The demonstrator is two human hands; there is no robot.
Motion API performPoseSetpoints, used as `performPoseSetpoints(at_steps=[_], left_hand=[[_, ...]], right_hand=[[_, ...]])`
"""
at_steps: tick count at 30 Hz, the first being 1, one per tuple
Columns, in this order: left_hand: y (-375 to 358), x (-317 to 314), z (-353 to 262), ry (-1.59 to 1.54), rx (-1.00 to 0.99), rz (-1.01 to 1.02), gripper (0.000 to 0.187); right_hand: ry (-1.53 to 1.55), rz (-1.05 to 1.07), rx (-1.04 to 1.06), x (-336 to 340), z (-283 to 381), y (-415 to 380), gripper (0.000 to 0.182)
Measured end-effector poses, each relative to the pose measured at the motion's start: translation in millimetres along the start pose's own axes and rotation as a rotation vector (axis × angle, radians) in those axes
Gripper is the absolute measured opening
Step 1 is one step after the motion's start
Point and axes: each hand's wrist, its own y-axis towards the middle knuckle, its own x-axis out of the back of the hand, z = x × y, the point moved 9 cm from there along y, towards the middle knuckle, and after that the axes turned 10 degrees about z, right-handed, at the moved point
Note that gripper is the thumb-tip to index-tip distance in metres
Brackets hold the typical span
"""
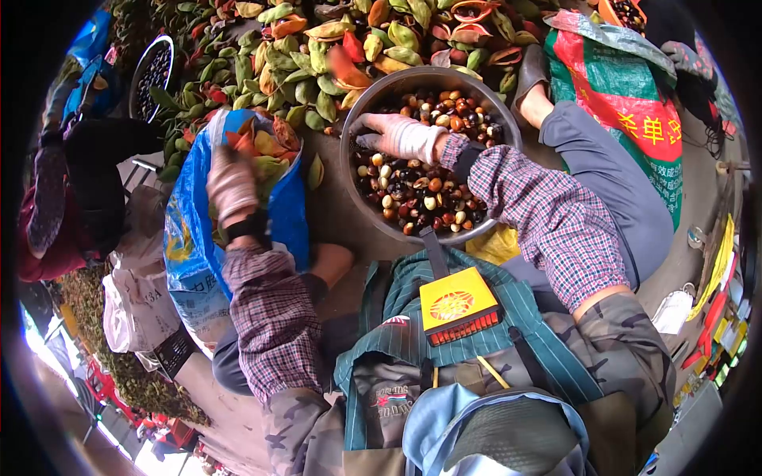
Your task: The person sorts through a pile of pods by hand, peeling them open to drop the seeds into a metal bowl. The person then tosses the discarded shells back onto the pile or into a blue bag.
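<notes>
A gloved left hand, my left hand (232, 184), is over the open mouth of a blue sack (287, 208) that holds red and green pods; its fingers are smeared by motion. My right hand (401, 136), also gloved, is above a round metal basin (355, 186) of brown, black and cream seeds (432, 186). The thumb and fingers of that hand point left near the basin's left rim, and whether they hold anything cannot be made out. Above the basin, a reddish pod (347, 70) appears blurred over the pile.
A heap of green and red pods (298, 63) spreads behind the basin. On the right lies a green and red sack (627, 103). Another person (59, 182) sits at the left by a bowl of dark seeds (155, 75). A gloved hand of a co-worker (687, 60) shows at the upper right.
</notes>
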Motion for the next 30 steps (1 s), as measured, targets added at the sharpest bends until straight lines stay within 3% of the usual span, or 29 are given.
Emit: performPoseSetpoints(at_steps=[1,3,4,6,7,8,9,10,12,13,14,16,17,18,20,21,22,23,24,26,27,30], left_hand=[[4,13,32,0.261,0.073,0.045,0.031],[-1,28,45,0.416,0.177,0.143,0.035],[-2,36,55,0.269,0.268,0.119,0.035],[-12,23,-10,0.217,-0.119,-0.012,0.024],[7,-2,-19,0.275,-0.224,-0.022,0.028],[2,-18,-57,0.350,-0.522,-0.111,0.028],[11,-42,-82,0.395,-0.588,-0.049,0.029],[12,-56,-100,0.434,-0.558,0.014,0.034],[38,-101,-78,0.538,-0.514,0.028,0.050],[44,-112,-67,0.591,-0.408,0.089,0.045],[48,-117,-60,0.642,-0.298,0.144,0.040],[62,-130,-43,0.542,-0.152,0.443,0.047],[58,-119,-46,0.515,-0.277,0.297,0.042],[62,-114,-38,0.517,-0.224,0.307,0.035],[47,-71,-38,0.328,-0.345,0.082,0.018],[57,-63,-13,0.352,-0.348,-0.077,0.015],[47,-28,-18,0.167,0.050,0.211,0.014],[50,-16,45,0.264,-0.046,-0.154,0.017],[41,-4,61,0.189,-0.018,-0.127,0.020],[23,19,93,0.041,0.042,-0.082,0.027],[38,-7,142,0.081,0.146,-0.138,0.027],[26,-18,97,-0.286,0.044,0.188,0.026]], right_hand=[[0.016,-0.001,0.012,-1,3,5,0.030],[0.030,-0.029,0.030,-5,5,14,0.030],[0.037,-0.044,0.039,-9,6,21,0.030],[0.035,-0.082,0.049,-20,4,34,0.027],[-0.195,-0.035,0.052,-30,19,39,0.027],[-0.430,0.009,0.058,-39,40,44,0.026],[-0.739,0.226,0.006,-65,50,56,0.024],[-0.916,0.125,0.178,-80,80,52,0.021],[-1.083,0.438,0.106,-140,60,75,0.022],[-1.098,0.491,0.044,-158,47,90,0.023],[-1.056,0.463,-0.052,-172,28,112,0.024],[-1.005,0.382,-0.152,-188,0,142,0.025],[-1.006,0.377,-0.133,-192,-4,140,0.025],[-1.004,0.374,-0.114,-198,-14,142,0.025],[-0.947,0.450,-0.294,-194,-29,135,0.030],[-0.907,0.458,-0.280,-188,-20,135,0.032],[-0.869,0.474,-0.272,-183,-13,129,0.034],[-0.776,0.371,-0.199,-162,14,117,0.035],[-0.684,0.267,-0.126,-133,47,101,0.038],[-0.407,0.269,-0.014,-96,81,77,0.061],[-0.262,0.248,0.054,-85,87,67,0.065],[-0.036,0.183,0.113,-58,99,52,0.070]])
